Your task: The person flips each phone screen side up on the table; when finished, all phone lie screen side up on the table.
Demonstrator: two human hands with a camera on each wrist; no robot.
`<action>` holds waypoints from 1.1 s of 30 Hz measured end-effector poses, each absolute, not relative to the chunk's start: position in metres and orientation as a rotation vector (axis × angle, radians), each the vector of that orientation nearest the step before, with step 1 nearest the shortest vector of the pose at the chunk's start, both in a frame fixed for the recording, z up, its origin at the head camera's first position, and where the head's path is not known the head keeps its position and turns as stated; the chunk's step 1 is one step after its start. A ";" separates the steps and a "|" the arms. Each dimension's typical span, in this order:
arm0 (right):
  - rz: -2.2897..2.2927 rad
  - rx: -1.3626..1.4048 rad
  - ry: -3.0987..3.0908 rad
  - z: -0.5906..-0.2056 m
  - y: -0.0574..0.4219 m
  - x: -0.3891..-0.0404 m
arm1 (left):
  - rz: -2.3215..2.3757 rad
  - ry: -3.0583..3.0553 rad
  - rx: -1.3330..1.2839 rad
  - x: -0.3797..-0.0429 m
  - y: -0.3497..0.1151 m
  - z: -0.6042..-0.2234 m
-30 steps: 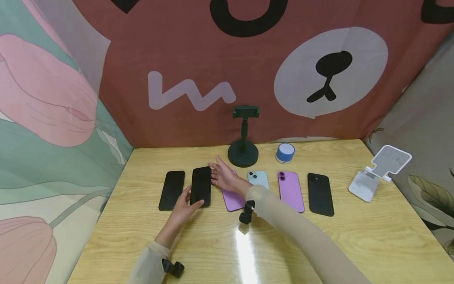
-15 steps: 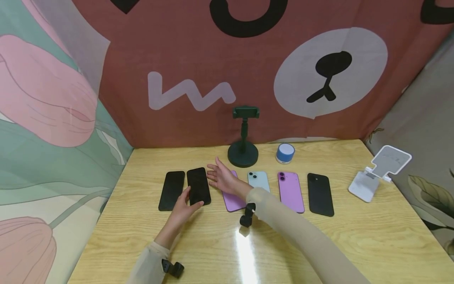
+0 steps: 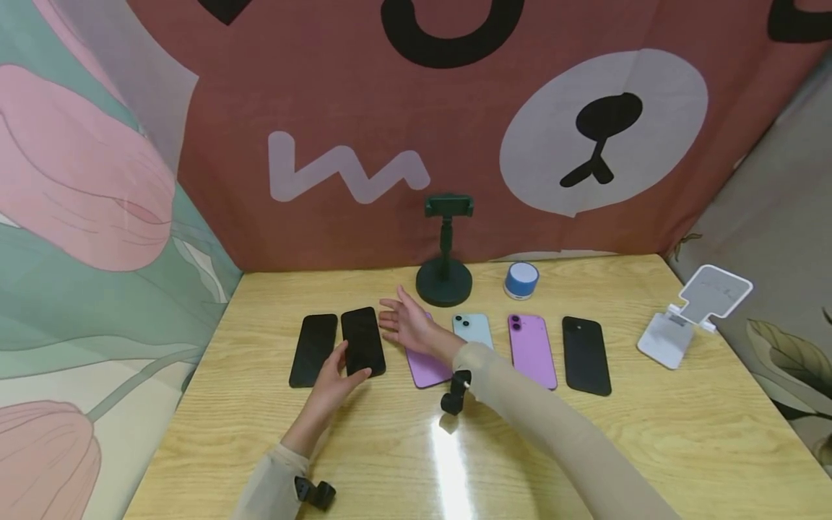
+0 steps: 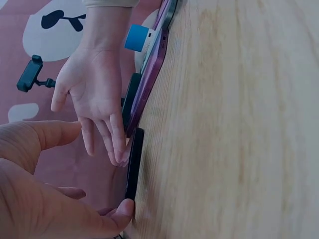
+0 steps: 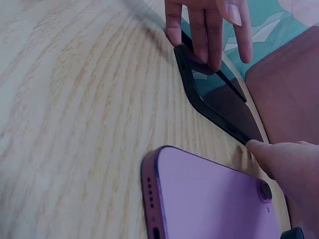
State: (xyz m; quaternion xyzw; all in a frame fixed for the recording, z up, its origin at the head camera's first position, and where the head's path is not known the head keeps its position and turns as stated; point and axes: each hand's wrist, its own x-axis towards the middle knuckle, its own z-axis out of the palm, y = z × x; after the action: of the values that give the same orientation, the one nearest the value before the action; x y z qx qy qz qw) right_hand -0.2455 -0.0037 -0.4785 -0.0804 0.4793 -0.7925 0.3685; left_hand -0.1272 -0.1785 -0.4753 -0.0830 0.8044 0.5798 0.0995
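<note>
Table (image 3: 383,462) — black phone (image 3: 365,338) against left hand (image 3: 333,384)

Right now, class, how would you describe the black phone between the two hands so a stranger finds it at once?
On the wooden table, find the dark stand, then come forward and left past the right hand. The black phone lies second from the left in its row. Unlike the leftmost phone, also black, it has the thumb of the left hand at its near edge.
</note>
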 end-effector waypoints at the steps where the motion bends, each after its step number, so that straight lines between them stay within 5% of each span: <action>1: -2.043 -0.205 1.223 -0.478 -0.003 -0.246 | 1.712 2.388 -0.241 -0.127 -0.178 -0.475; 33: -2.108 -0.277 1.423 -0.476 0.066 -0.271 | 1.698 2.535 0.227 -0.136 -0.109 -0.482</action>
State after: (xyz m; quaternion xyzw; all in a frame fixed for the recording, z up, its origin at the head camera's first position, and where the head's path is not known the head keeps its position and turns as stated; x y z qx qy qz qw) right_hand -0.2706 0.0658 -0.4759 -0.1035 0.5327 -0.7893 0.2873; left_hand -0.1365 -0.1092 -0.4824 0.0741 0.8279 0.5545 0.0408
